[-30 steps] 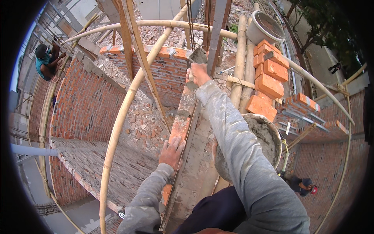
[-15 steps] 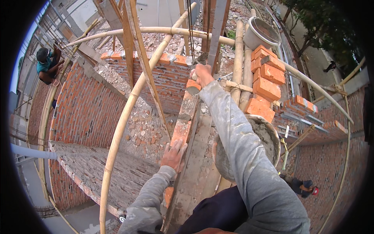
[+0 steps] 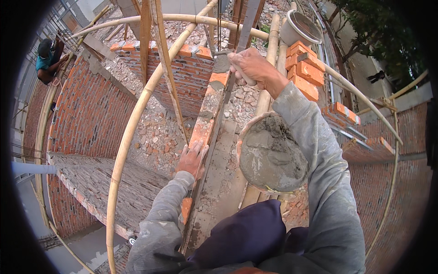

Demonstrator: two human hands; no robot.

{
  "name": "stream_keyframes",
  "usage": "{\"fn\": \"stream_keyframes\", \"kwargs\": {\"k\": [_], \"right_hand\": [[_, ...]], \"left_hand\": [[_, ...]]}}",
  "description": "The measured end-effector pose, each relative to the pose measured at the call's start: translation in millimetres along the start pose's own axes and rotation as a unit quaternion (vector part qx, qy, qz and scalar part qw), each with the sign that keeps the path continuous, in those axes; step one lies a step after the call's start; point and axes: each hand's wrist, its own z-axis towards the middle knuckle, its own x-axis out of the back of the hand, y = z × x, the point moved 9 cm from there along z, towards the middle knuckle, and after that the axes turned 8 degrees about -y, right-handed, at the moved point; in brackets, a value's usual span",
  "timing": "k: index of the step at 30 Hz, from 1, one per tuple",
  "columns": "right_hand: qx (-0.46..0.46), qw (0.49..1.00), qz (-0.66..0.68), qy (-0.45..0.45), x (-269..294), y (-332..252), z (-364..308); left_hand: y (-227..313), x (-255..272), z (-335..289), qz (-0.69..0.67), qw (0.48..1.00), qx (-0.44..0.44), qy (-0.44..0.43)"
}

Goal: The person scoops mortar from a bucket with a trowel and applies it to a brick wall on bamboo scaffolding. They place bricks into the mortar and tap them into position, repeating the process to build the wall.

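Note:
My right hand (image 3: 259,69) is closed around the pale handle of a trowel (image 3: 245,76), at the far end of a narrow brick wall top. The trowel's thin blade points left over grey mortar (image 3: 221,64); much of it is hidden or edge-on. My left hand (image 3: 190,160) rests with fingers stretched out on an orange brick (image 3: 202,131) along the same wall. Between the hands, mortar patches and another brick (image 3: 219,78) line the top. A round tub (image 3: 241,145) of wet grey mortar (image 3: 273,157) stands right of the wall, below my right forearm.
A thin straight board (image 3: 211,155) runs along the wall's right side. Stacked orange bricks (image 3: 309,73) and a tilted bucket (image 3: 299,28) stand at the far right. Bamboo poles (image 3: 132,123) cross on the left. Another person (image 3: 48,61) crouches at the far left.
My right hand has turned at the wall's far end, so the trowel handle now shows. My right forearm has swung right, uncovering the mortar tub. The left hand stays on the brick; the view has shifted.

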Motion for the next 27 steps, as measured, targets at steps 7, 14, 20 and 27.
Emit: {"fn": "stream_keyframes", "kwargs": {"k": [7, 14, 20, 27], "right_hand": [[0.006, 0.932, -0.349, 0.099, 90, -20, -280], [0.031, 0.623, -0.767, 0.149, 31, 21, -366], [0.017, 0.605, -0.796, 0.025, -10, 40, -400], [-0.037, 0.702, -0.708, 0.063, -12, 7, -408]], "left_hand": [[3, 7, -2, -0.012, 1.000, -0.002, 0.012], [12, 13, -8, -0.009, 1.000, 0.002, 0.028], [14, 9, -9, -0.005, 0.999, 0.001, 0.038], [12, 4, -10, 0.001, 0.999, -0.003, 0.049]]}}
